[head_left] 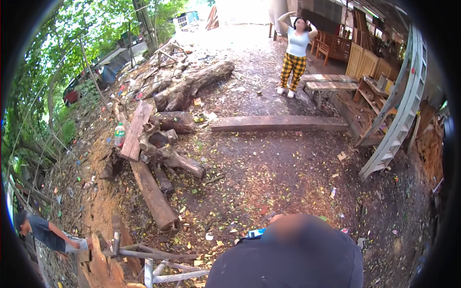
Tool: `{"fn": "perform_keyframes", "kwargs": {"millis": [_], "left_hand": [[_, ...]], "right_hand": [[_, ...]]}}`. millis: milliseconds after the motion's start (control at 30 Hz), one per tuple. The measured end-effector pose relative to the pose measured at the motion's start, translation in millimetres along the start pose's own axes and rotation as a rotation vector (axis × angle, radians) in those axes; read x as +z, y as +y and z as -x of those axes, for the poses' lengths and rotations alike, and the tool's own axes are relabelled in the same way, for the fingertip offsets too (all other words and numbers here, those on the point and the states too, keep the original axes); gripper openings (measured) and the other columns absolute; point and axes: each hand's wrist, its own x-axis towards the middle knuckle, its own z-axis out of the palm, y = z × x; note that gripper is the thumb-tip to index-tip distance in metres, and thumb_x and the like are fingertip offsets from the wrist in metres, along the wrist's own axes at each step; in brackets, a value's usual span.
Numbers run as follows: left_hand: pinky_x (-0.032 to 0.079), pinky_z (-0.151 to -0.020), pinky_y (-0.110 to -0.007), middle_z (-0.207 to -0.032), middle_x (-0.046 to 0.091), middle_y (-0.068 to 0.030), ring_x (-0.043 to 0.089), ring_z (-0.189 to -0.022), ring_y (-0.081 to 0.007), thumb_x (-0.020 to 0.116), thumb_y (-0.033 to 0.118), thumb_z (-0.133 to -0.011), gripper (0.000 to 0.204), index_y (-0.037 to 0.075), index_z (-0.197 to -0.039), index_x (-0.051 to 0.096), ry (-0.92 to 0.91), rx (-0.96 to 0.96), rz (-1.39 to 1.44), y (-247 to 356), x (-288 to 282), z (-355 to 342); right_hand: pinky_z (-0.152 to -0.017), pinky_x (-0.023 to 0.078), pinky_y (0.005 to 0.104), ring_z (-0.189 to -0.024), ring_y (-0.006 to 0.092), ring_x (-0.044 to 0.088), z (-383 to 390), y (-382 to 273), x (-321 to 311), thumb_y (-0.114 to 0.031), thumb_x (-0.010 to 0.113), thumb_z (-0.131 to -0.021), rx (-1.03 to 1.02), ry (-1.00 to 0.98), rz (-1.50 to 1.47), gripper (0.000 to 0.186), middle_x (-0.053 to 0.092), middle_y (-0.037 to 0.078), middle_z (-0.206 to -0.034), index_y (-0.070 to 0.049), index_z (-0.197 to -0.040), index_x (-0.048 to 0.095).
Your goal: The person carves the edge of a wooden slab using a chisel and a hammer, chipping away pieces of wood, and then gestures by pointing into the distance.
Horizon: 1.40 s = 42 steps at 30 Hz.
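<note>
Neither my left hand nor my right hand can be made out in the head view. A large dark shirt (pixel 288 261) fills the bottom centre, with a blurred patch at its upper edge; whose body it is I cannot tell. At its left edge, a small blue and white object (pixel 255 233) shows in part, its kind hidden. Just above that patch is a small skin-toned shape (pixel 276 218), too little of it visible to name. Leaf-strewn ground (pixel 269 177) lies beyond.
A long timber beam (pixel 281 123) lies across the ground. Logs (pixel 194 86) and planks (pixel 137 129) are piled at left, beside a plastic bottle (pixel 119 135). An aluminium ladder (pixel 394 129) leans at right near a bench (pixel 331 85). One person (pixel 294 53) stands far off; another (pixel 50 235) is at lower left.
</note>
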Motion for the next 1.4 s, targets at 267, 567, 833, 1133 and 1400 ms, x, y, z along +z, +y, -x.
{"fn": "perform_keyframes", "kwargs": {"millis": [267,567,833,1133,1400], "left_hand": [[0.055,-0.065,-0.043,-0.089,0.069,-0.0146,0.067,-0.077,-0.0336,0.059,0.013,-0.096,0.012,0.007,-0.097,0.069,-0.005,-0.005,-0.024,-6,-3,1],[0.057,-0.067,-0.043,-0.097,0.07,-0.0149,0.068,-0.082,-0.0344,0.06,0.018,-0.097,0.015,0.008,-0.104,0.069,-0.013,0.017,-0.119,-6,-6,11],[0.057,-0.069,-0.042,-0.094,0.069,-0.0122,0.068,-0.083,-0.0333,0.067,0.032,-0.092,0.024,0.009,-0.1,0.069,0.032,-0.03,-0.116,-36,-8,21],[0.056,-0.068,-0.041,-0.086,0.067,-0.0096,0.066,-0.08,-0.0319,0.071,0.041,-0.088,0.032,0.01,-0.091,0.068,0.084,0.168,-0.25,-62,-9,21],[0.055,-0.071,-0.043,-0.085,0.067,-0.0119,0.065,-0.079,-0.0313,0.074,0.042,-0.085,0.036,0.007,-0.091,0.067,0.079,0.401,-0.183,-105,-35,17]], "right_hand": [[-0.063,0.056,0.0395,-0.068,0.0235,0.07,-4,-6,-7,-0.043,0.061,-0.085,-0.131,0.007,0.219,0.05,0.071,0.011,-0.088,-0.014,-0.126,0.062],[-0.065,0.058,0.0376,-0.067,0.0218,0.069,-16,-3,-17,-0.042,0.063,-0.084,-0.095,-0.06,0.05,0.053,0.071,0.012,-0.09,-0.017,-0.13,0.062],[-0.067,0.057,0.0408,-0.081,0.0253,0.07,-35,17,-33,-0.028,0.055,-0.084,-0.03,-0.049,-0.032,0.051,0.07,0.013,-0.098,-0.023,-0.135,0.053],[-0.066,0.055,0.0407,-0.074,0.0271,0.069,-2,47,-32,-0.04,0.054,-0.087,0.044,0.08,-0.087,0.043,0.069,0.013,-0.092,-0.015,-0.12,0.065],[-0.06,0.053,0.0427,-0.068,0.0253,0.067,-20,70,2,-0.037,0.051,-0.088,0.041,0.084,-0.16,0.041,0.068,0.013,-0.088,-0.011,-0.116,0.066]]}}
